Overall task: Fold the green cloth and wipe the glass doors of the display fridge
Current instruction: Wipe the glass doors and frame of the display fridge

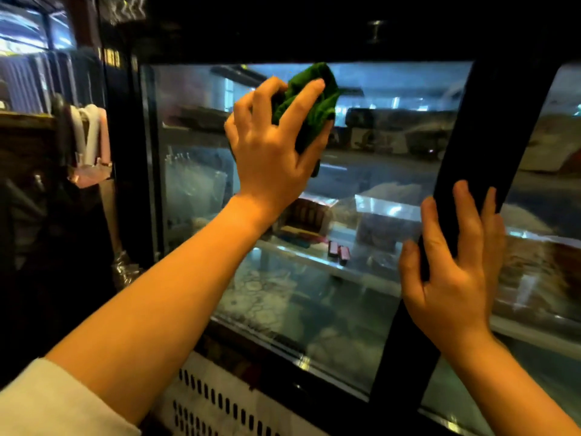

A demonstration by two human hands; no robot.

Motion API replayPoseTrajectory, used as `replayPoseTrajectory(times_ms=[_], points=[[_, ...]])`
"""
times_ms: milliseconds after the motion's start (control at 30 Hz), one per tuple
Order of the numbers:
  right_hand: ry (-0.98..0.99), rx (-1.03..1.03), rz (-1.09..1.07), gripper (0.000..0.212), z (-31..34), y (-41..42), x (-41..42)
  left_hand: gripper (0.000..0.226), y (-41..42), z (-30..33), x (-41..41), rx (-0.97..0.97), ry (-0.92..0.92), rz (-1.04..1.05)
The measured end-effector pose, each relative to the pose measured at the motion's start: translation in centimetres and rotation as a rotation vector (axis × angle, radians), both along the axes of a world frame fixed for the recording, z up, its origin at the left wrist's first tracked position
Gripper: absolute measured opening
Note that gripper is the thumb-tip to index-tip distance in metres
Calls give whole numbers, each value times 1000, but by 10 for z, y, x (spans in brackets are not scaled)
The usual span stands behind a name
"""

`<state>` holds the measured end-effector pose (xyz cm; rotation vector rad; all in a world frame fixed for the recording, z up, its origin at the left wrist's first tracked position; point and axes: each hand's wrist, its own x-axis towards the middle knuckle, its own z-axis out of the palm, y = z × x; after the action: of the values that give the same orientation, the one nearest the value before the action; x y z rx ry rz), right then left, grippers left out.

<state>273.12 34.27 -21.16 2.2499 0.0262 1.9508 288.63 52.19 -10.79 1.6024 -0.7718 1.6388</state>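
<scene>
The left hand (273, 146) presses a bunched green cloth (309, 99) vs. the glass door (361, 158) of the display fridge, near the pane's top edge and left of centre; fingers are spread and curled over the wad, thumb tucked under, so it's clamped on the cloth. The right hand (452, 269) grips the black upright frame (484, 136) at the pane's right edge, thumb on the near side and fingers wrapped round the bar, prob. to steady the door. Main risk, judging from this: the cloth looks scrunched, not folded flat, so only a small patch meets the glass and the wipe may leave streaks or skip strips, esp. toward the pane's bottom edge and corners, which look untouched. A loose tail of cloth sticks up past the fingertips; it could drag or flop and smear. If the door slides, a hard push w/ the left hand could shift it, and the right fingers wrapped round the frame might get pinched vs. the next pane. Bare fingertips sit close to the glass around the cloth and could leave fresh prints. Reflections are heavy, so dirt is hard to judge and spots may be missed. Trays (386, 215) on the shelf (314, 259) inside are behind glass, so no risk there.
</scene>
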Motion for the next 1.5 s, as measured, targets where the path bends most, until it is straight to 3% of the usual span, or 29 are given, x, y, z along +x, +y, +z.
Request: replayPoseTrajectory(times_ms=[133,400,667,933,1100,1500], points=[[-14,2,21,44,2,3,-1,45,-1,-39,-3,-31,103,-20],[3,34,13,45,4,7,-3,42,-8,-126,-12,72,8,-38],[13,30,-7,46,2,7,-4,43,-12,-252,-27,0,273,-90],[19,52,5,46,1,8,-4,40,-13,-283,-39,16,309,-78],[24,49,4,46,-2,8,-5,48,-9,-262,-33,53,276,-81],[-26,26,-4,46,0,6,0,44,8,-54,15,202,-314,-51]])
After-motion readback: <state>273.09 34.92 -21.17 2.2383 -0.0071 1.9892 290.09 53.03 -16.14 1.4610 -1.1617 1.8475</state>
